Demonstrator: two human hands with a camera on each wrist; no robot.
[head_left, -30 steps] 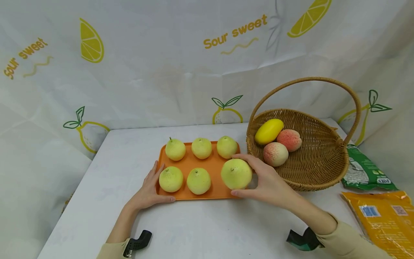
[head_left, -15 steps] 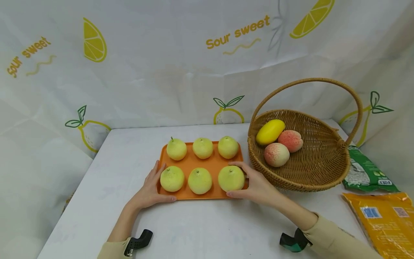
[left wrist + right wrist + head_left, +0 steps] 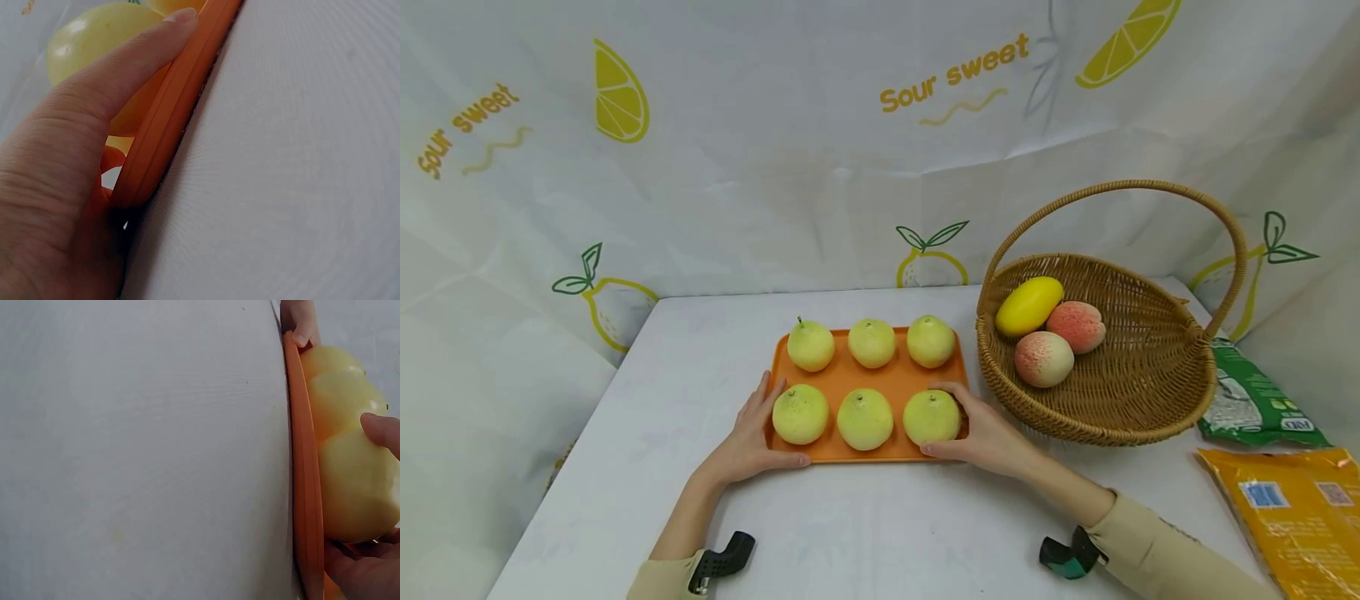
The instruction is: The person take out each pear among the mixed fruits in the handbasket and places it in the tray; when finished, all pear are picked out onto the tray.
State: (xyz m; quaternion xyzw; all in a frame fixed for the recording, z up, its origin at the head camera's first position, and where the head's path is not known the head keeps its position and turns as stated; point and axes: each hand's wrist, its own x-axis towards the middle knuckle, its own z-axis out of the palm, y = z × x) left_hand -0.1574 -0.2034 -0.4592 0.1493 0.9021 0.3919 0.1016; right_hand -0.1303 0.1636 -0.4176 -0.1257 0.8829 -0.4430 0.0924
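On a shallow orange tray (image 3: 880, 385), several yellow-green pears stand in two rows. My left hand (image 3: 747, 439) holds the tray's front left corner. Its thumb (image 3: 134, 65) lies along the front rim in the left wrist view, and its fingers are on the left side, partly hidden. With the right hand (image 3: 988, 429) I grip the front right pear (image 3: 929, 417), thumb in front and fingers behind; that pear sits low on the tray. In the right wrist view the same pear (image 3: 355, 487) is between thumb and fingers, close above the tray rim.
A handled wicker basket (image 3: 1142, 367) holds a yellow mango-like fruit (image 3: 1028, 306) and two peaches (image 3: 1043, 359), close to the tray's right side. Beyond it lie a green packet (image 3: 1255, 396) and an orange packet (image 3: 1292, 508). A printed cloth hangs behind the table (image 3: 850, 533).
My right hand has brought the pear down and slightly left, onto the tray's front right spot. It still grips the pear. The left hand has stayed at the tray corner.
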